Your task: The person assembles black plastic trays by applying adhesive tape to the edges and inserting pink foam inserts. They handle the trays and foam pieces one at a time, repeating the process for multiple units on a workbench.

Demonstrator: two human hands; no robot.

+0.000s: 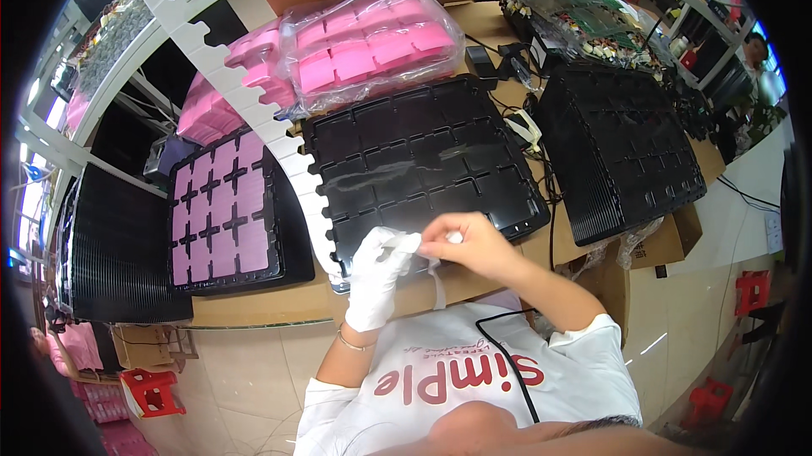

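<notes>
My left hand [373,280] wears a white glove and is raised over the front edge of a large black tray [414,151]. Its fingers are bent together, and anything between them is too small to make out. My right hand [470,244] is bare. Its thumb and forefinger pinch the white material at the left glove's fingertips. A small white piece [455,238] shows against the right-hand fingers; its kind is unclear. Below the hands hangs a thin whitish strip [438,285]. The black tray has a grid of shallow compartments and a shiny surface.
Left stands a black tray stack with pink pads [222,211], beside more black trays [118,244]. Bagged pink foam pieces [372,41] lie behind. Right are stacked black trays [622,151], cables [550,177] and green circuit boards [575,8]. A white notched strip [292,164] crosses the left side.
</notes>
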